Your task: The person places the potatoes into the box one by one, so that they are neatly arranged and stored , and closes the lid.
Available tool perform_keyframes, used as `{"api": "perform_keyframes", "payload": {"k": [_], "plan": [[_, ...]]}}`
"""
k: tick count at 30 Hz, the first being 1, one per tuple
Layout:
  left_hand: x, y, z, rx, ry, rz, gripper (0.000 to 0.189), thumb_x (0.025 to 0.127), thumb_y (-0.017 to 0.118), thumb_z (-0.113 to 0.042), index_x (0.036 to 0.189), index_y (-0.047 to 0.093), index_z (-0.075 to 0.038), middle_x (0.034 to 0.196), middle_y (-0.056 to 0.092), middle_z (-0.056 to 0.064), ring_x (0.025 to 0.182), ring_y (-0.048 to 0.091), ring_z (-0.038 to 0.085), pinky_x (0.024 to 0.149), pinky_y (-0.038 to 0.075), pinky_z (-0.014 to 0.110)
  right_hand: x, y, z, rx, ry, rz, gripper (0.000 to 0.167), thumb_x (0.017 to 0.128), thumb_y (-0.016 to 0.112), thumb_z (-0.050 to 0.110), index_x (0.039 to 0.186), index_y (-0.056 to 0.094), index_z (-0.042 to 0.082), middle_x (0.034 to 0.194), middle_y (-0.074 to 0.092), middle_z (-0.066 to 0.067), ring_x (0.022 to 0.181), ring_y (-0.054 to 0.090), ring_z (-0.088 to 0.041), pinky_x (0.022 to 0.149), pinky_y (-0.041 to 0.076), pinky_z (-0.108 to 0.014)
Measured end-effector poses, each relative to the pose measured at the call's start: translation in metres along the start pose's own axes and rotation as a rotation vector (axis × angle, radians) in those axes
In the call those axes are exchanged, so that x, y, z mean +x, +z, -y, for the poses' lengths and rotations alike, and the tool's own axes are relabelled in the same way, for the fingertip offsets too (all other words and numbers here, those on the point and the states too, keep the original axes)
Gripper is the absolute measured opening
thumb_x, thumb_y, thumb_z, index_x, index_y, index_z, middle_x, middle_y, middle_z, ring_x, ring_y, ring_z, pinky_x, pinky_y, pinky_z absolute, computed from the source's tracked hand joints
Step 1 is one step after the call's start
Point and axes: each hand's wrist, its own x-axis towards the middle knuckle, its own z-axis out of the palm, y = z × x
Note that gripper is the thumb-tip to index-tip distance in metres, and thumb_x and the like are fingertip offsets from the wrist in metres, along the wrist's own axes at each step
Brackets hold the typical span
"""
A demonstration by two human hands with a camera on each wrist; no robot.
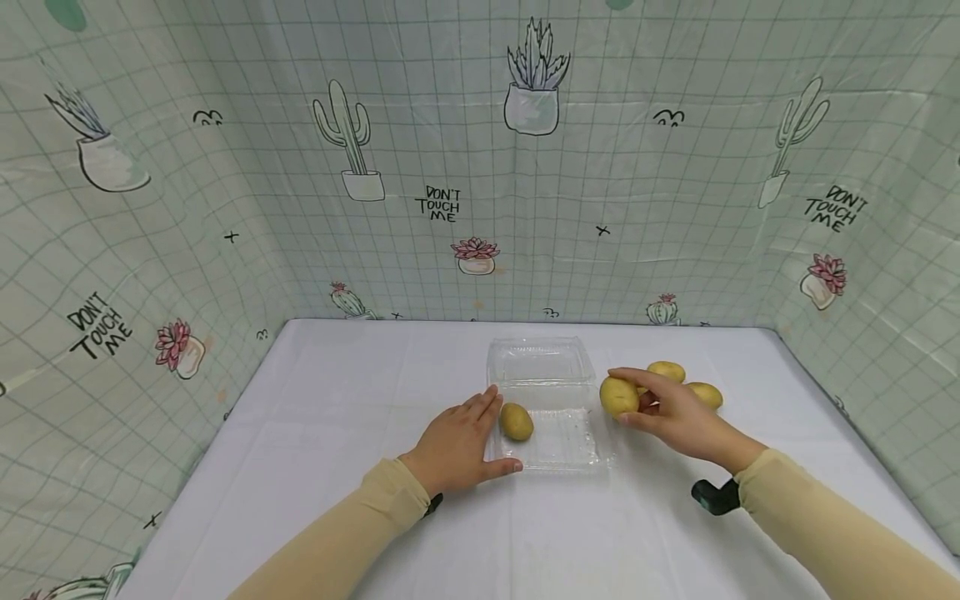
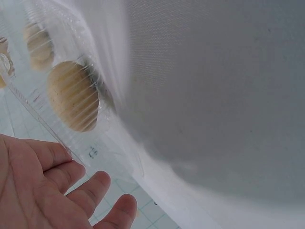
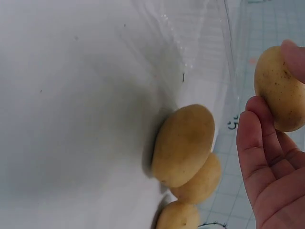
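Observation:
A clear plastic clamshell container (image 1: 558, 450) lies with its lid (image 1: 540, 363) folded back on the far side. One potato (image 1: 516, 422) rests in the left part of its base; through the ribbed wall the same potato (image 2: 73, 95) shows in the left wrist view. My left hand (image 1: 463, 442) touches the container's left edge, fingers straight and thumb apart. Just right of the container, my right hand (image 1: 675, 414) holds another potato (image 1: 618, 397) between thumb and fingers. In the right wrist view this potato (image 3: 279, 90) is raised off the table.
Loose potatoes lie at the right, among them a far one (image 1: 667, 372) and one (image 1: 706, 395) partly behind my right hand. The right wrist view shows three, the nearest potato (image 3: 184, 145) being largest. A white cloth (image 1: 360, 375) covers the table; a patterned curtain (image 1: 600, 267) surrounds it.

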Motion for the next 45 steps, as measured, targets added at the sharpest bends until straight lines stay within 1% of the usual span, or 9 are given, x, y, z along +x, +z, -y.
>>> {"api": "perform_keyframes", "payload": {"k": [2, 8, 14, 16, 21, 25, 31, 37, 45], "plan": [[0.0, 0.0, 0.0, 0.001, 0.002, -0.001, 0.099, 0.091, 0.047, -0.073, 0.154, 0.032, 0.002, 0.16, 0.028, 0.016, 0.143, 0.035, 0.028, 0.11, 0.037, 0.041, 0.003, 0.002, 0.002, 0.0, -0.003, 0.014, 0.061, 0.087, 0.079, 0.014, 0.142, 0.054, 0.011, 0.104, 0.057, -0.004, 0.086, 0.056, -0.019, 0.072, 0.051, -0.025], [0.0, 0.0, 0.0, -0.002, 0.006, 0.0, 0.099, 0.092, 0.047, -0.073, 0.154, 0.031, 0.002, 0.16, 0.027, 0.016, 0.143, 0.035, 0.028, 0.109, 0.038, 0.041, 0.012, 0.01, 0.009, -0.028, -0.035, 0.033, 0.061, 0.088, 0.079, 0.015, 0.143, 0.054, 0.013, 0.113, 0.062, 0.0, 0.086, 0.055, -0.018, 0.071, 0.05, -0.027], [0.0, -0.001, 0.0, -0.003, 0.01, -0.011, 0.099, 0.092, 0.048, -0.072, 0.153, 0.032, 0.003, 0.159, 0.029, 0.017, 0.142, 0.036, 0.029, 0.109, 0.038, 0.041, 0.023, 0.018, 0.014, -0.022, -0.072, 0.04, 0.062, 0.087, 0.08, 0.013, 0.143, 0.054, 0.012, 0.113, 0.063, -0.001, 0.083, 0.057, -0.018, 0.07, 0.05, -0.029], [0.0, -0.001, 0.0, -0.007, 0.011, -0.012, 0.098, 0.092, 0.048, -0.072, 0.153, 0.033, 0.003, 0.159, 0.03, 0.018, 0.142, 0.036, 0.029, 0.108, 0.039, 0.042, 0.026, 0.021, 0.015, -0.013, -0.075, 0.045, 0.062, 0.087, 0.08, 0.012, 0.143, 0.054, 0.012, 0.114, 0.063, 0.0, 0.083, 0.058, -0.018, 0.071, 0.05, -0.029], [0.001, -0.001, 0.0, -0.016, 0.007, -0.007, 0.098, 0.092, 0.048, -0.072, 0.153, 0.033, 0.003, 0.159, 0.029, 0.018, 0.142, 0.037, 0.029, 0.108, 0.04, 0.042, 0.029, 0.029, 0.02, 0.04, -0.081, 0.067, 0.063, 0.087, 0.08, 0.013, 0.144, 0.053, 0.012, 0.104, 0.064, 0.002, 0.079, 0.058, -0.017, 0.07, 0.05, -0.028], [0.0, -0.001, 0.0, -0.014, 0.007, -0.006, 0.099, 0.092, 0.048, -0.073, 0.153, 0.033, 0.003, 0.159, 0.029, 0.017, 0.142, 0.037, 0.028, 0.108, 0.04, 0.042, 0.03, 0.035, 0.021, 0.062, -0.086, 0.083, 0.063, 0.086, 0.08, 0.011, 0.144, 0.053, 0.01, 0.11, 0.065, 0.001, 0.08, 0.059, -0.017, 0.072, 0.052, -0.028], [0.0, -0.001, 0.0, -0.009, 0.002, 0.002, 0.099, 0.091, 0.048, -0.073, 0.154, 0.032, 0.002, 0.16, 0.028, 0.016, 0.143, 0.035, 0.028, 0.109, 0.038, 0.041, 0.033, 0.041, 0.02, 0.008, -0.099, 0.103, 0.064, 0.087, 0.079, 0.01, 0.145, 0.052, 0.01, 0.129, 0.061, -0.002, 0.086, 0.06, -0.015, 0.078, 0.053, -0.031], [0.0, -0.001, -0.001, -0.012, -0.004, 0.007, 0.099, 0.091, 0.048, -0.074, 0.154, 0.031, 0.001, 0.16, 0.027, 0.016, 0.143, 0.035, 0.028, 0.109, 0.038, 0.041, 0.035, 0.048, 0.02, -0.066, -0.09, 0.131, 0.064, 0.088, 0.079, 0.017, 0.146, 0.052, 0.014, 0.127, 0.06, -0.001, 0.085, 0.058, -0.014, 0.075, 0.052, -0.029], [0.0, -0.001, -0.001, -0.021, -0.005, 0.0, 0.099, 0.091, 0.048, -0.073, 0.154, 0.031, 0.001, 0.16, 0.027, 0.016, 0.143, 0.036, 0.028, 0.109, 0.038, 0.041, 0.037, 0.057, 0.023, -0.13, -0.149, 0.151, 0.063, 0.087, 0.079, 0.009, 0.144, 0.053, 0.011, 0.126, 0.06, -0.005, 0.085, 0.058, -0.015, 0.075, 0.052, -0.029]]}}
